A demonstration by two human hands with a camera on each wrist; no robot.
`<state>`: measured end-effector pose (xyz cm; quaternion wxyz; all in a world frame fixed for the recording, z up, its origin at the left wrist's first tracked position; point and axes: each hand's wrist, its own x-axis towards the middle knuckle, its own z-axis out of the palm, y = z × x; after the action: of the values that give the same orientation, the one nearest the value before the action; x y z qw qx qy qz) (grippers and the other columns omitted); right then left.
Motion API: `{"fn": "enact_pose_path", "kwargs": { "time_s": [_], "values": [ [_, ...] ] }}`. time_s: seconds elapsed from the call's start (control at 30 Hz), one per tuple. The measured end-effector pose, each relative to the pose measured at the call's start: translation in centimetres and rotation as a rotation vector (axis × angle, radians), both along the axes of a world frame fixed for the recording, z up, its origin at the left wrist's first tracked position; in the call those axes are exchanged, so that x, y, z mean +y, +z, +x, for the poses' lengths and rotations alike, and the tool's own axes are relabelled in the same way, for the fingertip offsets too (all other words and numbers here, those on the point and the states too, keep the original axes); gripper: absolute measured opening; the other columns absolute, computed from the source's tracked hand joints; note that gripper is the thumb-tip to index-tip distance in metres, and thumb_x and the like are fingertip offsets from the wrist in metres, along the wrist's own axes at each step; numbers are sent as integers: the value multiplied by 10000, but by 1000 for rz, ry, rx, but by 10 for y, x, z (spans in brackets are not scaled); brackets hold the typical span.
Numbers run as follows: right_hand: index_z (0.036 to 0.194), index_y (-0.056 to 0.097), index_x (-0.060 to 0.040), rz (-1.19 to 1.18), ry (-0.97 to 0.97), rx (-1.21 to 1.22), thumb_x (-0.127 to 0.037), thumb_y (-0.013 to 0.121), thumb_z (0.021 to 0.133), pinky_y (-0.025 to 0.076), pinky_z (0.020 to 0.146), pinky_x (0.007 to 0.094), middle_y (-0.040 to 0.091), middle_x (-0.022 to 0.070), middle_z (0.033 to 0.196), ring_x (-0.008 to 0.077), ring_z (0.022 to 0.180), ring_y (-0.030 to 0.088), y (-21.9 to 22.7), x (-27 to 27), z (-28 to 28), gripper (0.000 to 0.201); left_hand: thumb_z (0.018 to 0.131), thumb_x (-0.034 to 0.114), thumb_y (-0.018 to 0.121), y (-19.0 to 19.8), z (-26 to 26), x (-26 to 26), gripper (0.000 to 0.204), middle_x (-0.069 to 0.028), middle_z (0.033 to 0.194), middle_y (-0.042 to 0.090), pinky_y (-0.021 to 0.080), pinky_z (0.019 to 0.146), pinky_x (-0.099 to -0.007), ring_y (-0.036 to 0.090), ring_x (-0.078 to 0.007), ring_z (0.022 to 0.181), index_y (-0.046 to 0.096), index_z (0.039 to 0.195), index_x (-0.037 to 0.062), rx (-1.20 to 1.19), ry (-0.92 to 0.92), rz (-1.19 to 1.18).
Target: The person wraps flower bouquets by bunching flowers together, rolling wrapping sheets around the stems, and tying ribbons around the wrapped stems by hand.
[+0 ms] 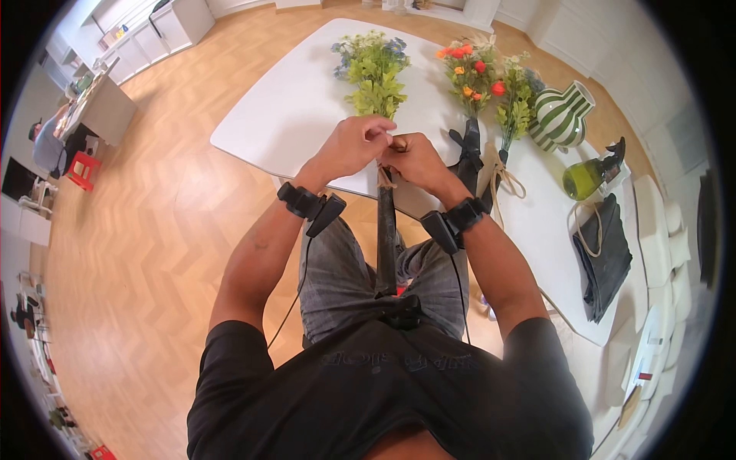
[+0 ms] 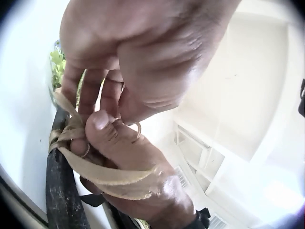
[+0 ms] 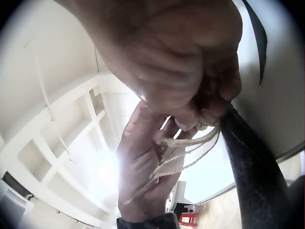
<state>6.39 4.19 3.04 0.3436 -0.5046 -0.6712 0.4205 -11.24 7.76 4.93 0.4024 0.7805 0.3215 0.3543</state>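
Observation:
A beige ribbon (image 2: pixel 105 174) is wound around the black-wrapped stems (image 1: pixel 386 230) of a bouquet. Its leafy top, with blue and white flowers (image 1: pixel 372 69), lies over the table's near edge, while the dark wrap runs back towards the lap. My right hand (image 1: pixel 420 162) pinches the ribbon between thumb and fingers, close against the stems. My left hand (image 1: pixel 349 149) meets it there, fingers curled at the ribbon; their tips are partly hidden behind the right thumb. Loose ribbon strands (image 3: pixel 190 141) hang in a loop before the left palm.
On the white table (image 1: pixel 268 115), to the right, lie an orange and red bouquet (image 1: pixel 469 69) and another bouquet (image 1: pixel 515 107) with twine around it. Beyond are a green-striped vase (image 1: pixel 560 119), a green spray bottle (image 1: pixel 584 179) and a folded black bag (image 1: pixel 602 261).

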Motion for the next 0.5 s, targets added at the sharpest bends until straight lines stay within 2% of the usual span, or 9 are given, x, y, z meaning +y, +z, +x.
{"fn": "enact_pose_path", "kwargs": {
  "time_s": [0.07, 0.13, 0.2, 0.23, 0.3, 0.33, 0.4, 0.5],
  "values": [
    [941, 689, 31, -107, -49, 197, -134, 652, 864, 424, 572, 257, 631, 40, 705, 90, 613, 532, 0, -2, -1, 186, 918, 97, 569, -2, -6, 1, 217, -79, 849, 687, 507, 640, -274, 629, -129, 713, 652, 1066, -37, 15, 52, -94],
    [959, 684, 22, -158, -37, 220, -125, 644, 871, 418, 560, 245, 627, 27, 717, 83, 606, 523, 4, -3, 3, 176, 924, 101, 559, -2, -11, 1, 223, -85, 869, 685, 500, 615, -276, 624, -133, 705, 640, 1078, -39, 33, 98, -185],
    [978, 679, 13, -209, -22, 246, -116, 636, 879, 413, 547, 234, 624, 14, 729, 75, 599, 515, 5, -2, 5, 168, 931, 97, 538, -1, -15, 0, 202, -100, 854, 679, 465, 553, -271, 594, -131, 636, 649, 1039, -32, 224, -10, -293],
    [974, 677, 5, -216, -3, 256, -109, 626, 888, 415, 541, 224, 620, 8, 736, 71, 607, 516, 3, -1, 6, 151, 931, 97, 538, -5, -16, 0, 202, -100, 854, 679, 465, 553, -271, 594, -131, 636, 649, 1039, -32, 224, -10, -293],
    [971, 675, -3, -226, 12, 266, -101, 616, 897, 418, 534, 215, 615, 3, 743, 66, 614, 518, 2, -2, 8, 136, 927, 85, 532, -10, -15, -3, 189, -94, 774, 666, 423, 510, -262, 546, -118, 562, 653, 1020, -26, 315, -65, -54],
    [968, 674, -5, -236, 17, 296, -93, 610, 901, 427, 536, 215, 620, 6, 759, 69, 630, 529, 2, -3, 9, 127, 927, 85, 532, -12, -15, -2, 189, -94, 774, 666, 423, 510, -262, 546, -118, 562, 653, 1020, -26, 314, -68, -55],
    [965, 672, -6, -247, 23, 325, -85, 605, 906, 437, 539, 216, 625, 9, 776, 71, 645, 539, 1, -3, 10, 119, 911, 77, 546, 1, -15, -8, 176, -94, 758, 658, 424, 522, -255, 537, -109, 554, 649, 1007, -29, 213, -63, -432],
    [961, 667, -10, -277, 34, 356, -82, 608, 906, 442, 540, 218, 629, 12, 789, 70, 658, 542, -1, 0, 11, 108, 892, 76, 579, -6, -19, -2, 158, -98, 780, 648, 437, 540, -263, 557, -115, 590, 638, 988, -34, 145, -89, -523]
  ]
}}
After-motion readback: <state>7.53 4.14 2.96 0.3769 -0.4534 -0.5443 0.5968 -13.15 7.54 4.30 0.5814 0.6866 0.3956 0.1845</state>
